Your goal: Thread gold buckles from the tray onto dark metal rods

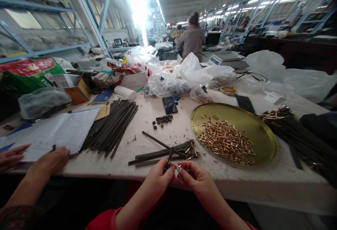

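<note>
Near the table's front edge, my left hand (160,174) is closed on a narrow dark strap (170,153), whose end sticks up past the fingers. My right hand (197,176) pinches a small gold rectangular buckle (179,169) close to the left fingertips. Whether the strap passes through the buckle I cannot tell. Just beyond my hands lie several dark straps (151,156) with gold buckles at their right ends. To the right, a round gold tray (271,145) bears a heap of gold buckles (226,140). Small dark loops (163,119) lie farther back.
A bundle of dark straps (112,128) lies left of centre. Another person's hand (54,159) rests on white papers (63,128) at the left. Behind are a phone (170,105) and plastic bags (168,84). More buckled straps (297,131) lie at the right.
</note>
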A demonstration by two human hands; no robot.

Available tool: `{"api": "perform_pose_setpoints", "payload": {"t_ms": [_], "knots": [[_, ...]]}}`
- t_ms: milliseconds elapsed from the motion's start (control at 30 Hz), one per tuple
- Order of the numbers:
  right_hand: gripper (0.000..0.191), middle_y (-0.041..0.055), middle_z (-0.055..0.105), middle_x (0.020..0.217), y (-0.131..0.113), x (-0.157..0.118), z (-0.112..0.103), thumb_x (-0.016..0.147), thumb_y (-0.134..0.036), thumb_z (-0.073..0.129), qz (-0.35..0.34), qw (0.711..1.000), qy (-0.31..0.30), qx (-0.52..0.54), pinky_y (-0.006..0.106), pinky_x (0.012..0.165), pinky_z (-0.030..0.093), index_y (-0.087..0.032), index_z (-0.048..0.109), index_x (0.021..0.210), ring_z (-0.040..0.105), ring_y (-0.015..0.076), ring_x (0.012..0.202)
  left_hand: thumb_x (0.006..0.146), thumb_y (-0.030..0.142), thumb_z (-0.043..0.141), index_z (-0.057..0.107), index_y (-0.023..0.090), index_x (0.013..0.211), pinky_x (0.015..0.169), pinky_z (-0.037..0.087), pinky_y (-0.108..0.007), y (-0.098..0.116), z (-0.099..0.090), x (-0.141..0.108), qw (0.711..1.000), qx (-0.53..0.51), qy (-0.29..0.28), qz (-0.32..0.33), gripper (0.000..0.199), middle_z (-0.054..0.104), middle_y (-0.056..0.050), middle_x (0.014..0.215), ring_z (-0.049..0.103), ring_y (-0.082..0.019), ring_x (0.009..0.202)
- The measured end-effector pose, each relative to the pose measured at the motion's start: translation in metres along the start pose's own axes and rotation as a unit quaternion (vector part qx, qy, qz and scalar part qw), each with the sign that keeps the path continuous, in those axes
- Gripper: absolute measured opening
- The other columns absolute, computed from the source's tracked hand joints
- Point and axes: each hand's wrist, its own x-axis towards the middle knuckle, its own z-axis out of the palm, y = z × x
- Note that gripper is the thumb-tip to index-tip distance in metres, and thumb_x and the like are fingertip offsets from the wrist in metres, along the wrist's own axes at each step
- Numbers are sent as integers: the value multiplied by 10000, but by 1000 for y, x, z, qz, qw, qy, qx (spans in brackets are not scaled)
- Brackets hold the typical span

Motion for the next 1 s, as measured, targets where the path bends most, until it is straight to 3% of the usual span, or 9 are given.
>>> {"api": "perform_pose_setpoints", "payload": {"t_ms": [167,267,467,600,733,833,1000], "knots": [[233,1,651,770,3,-6,2,755,-404,609,-26,1000,-8,6,264,625,472,-201,605,870,595,153,707,820,307,454,507,156,760,672,398,-265,3,4,-8,996,85,20,14,170,596,-28,755,536,-169,726],[238,-15,614,693,6,-6,0,751,-424,611,-35,999,-17,-9,245,588,440,-192,600,802,556,131,644,828,268,440,504,167,763,626,379,-251,9,5,-14,988,150,29,28,136,584,-15,728,524,-158,685],[367,-41,565,566,14,1,-1,626,-509,698,36,992,-69,94,213,465,399,-171,583,712,499,82,466,862,231,403,563,178,809,673,407,-260,12,6,-23,965,252,11,65,177,618,-32,785,563,-173,738],[354,-46,599,600,15,1,-2,553,-403,786,85,980,-56,174,195,486,418,-177,586,737,527,74,496,848,168,422,590,203,972,734,435,-263,8,6,-23,950,300,-11,86,211,638,-45,906,589,-186,830],[295,-18,668,709,7,-4,-3,597,-199,762,103,971,-51,210,186,572,443,-170,611,848,580,77,589,822,144,446,615,211,974,687,453,-253,7,6,-24,927,368,-24,71,237,640,-53,882,599,-197,800],[299,7,684,796,0,-6,-2,616,-155,727,119,966,-42,225,200,610,464,-164,618,895,609,98,668,830,150,433,605,226,1002,715,455,-240,5,5,-23,941,328,-6,79,255,646,-42,906,599,-180,817],[263,4,667,699,-2,-6,2,628,-281,748,126,961,-37,244,192,553,469,-148,640,828,587,84,583,862,199,422,578,247,1063,799,440,-262,-3,3,-21,973,215,-7,87,258,639,-28,986,586,-172,895]]}}
